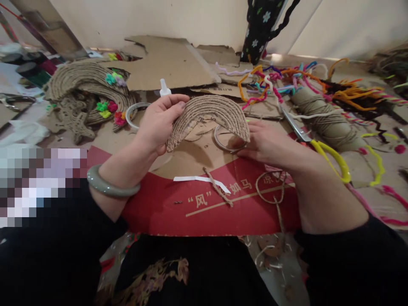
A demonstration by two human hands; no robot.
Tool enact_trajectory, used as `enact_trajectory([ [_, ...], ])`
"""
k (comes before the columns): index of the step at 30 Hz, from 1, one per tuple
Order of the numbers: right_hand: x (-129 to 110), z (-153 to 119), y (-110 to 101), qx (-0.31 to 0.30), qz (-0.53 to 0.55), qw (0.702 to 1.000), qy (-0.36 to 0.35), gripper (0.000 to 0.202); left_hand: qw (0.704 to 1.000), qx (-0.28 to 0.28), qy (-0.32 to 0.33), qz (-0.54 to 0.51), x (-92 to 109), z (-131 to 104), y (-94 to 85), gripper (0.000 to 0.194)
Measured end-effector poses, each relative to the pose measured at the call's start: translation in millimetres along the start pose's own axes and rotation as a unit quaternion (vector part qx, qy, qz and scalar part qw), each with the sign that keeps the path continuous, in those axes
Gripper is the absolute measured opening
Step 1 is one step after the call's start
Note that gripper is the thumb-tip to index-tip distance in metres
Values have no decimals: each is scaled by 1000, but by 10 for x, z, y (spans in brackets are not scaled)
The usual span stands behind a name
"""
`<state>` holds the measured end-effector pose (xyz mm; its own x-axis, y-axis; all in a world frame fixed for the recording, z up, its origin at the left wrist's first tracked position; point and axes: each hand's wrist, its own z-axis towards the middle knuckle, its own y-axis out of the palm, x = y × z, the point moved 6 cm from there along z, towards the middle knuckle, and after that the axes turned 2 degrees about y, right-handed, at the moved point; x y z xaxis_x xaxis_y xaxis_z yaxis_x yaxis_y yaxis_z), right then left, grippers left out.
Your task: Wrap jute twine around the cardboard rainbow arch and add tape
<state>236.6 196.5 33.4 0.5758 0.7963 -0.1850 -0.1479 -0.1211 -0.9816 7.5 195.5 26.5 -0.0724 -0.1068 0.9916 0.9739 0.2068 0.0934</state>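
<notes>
A curved arch of jute rope [212, 106], laid in close parallel rows, is held up above the cardboard. My left hand [159, 121] pinches its left part, thumb on the front face. At the arch's right end, my right hand [266, 142] has its fingers curled around the edge; the arch partly hides the fingertips. Just beneath that end is a thin pale ring [223, 142], close to my right fingers; whether they touch it is unclear. A similar ring [129, 117] lies behind my left wrist. A white strip [191, 178] and a short piece of twine [218, 187] lie below the arch.
Yellow-handled scissors [331, 159] and a twine spool [325, 114] lie to the right, near tangled pipe cleaners [274, 80]. Another rope arch with colourful flowers [86, 80] and a rope starfish [75, 119] are at left. A white-nozzled bottle [165, 89] stands behind my left hand.
</notes>
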Motion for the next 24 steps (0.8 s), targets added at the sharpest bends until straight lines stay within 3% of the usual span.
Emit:
enact_trajectory([
  [3, 32, -19, -27, 25, 11, 999, 26, 17, 1000, 11, 4, -10, 15, 8, -25, 11],
  [6, 216, -83, -187, 161, 96, 975, 116, 9, 1000, 20, -2, -15, 29, 2, -26, 14],
  [9, 418, -195, -332, 329, 275, 888, 167, 8, 1000, 3, -9, -6, 23, -26, 22, 15],
  [11, 480, -230, -359, 389, 390, 820, 156, 15, 1000, -25, -14, 11, 3, -63, 79, 14],
  [12, 480, -235, -370, 403, 410, 804, 149, 18, 999, -42, -18, 22, -12, -87, 111, 14],
  [13, 461, -239, -386, 412, 403, 804, 145, 18, 997, -61, -23, 36, -28, -115, 146, 14],
  [17, 300, -225, -420, 380, 314, 860, 135, 8, 983, -148, -56, 89, -91, -236, 280, 18],
  [21, 246, -220, -408, 341, 305, 878, 142, 7, 965, -214, -99, 117, -135, -324, 359, 23],
  [24, 241, -190, -372, 303, 310, 889, 149, 10, 949, -245, -64, 188, -107, -336, 379, 25],
])
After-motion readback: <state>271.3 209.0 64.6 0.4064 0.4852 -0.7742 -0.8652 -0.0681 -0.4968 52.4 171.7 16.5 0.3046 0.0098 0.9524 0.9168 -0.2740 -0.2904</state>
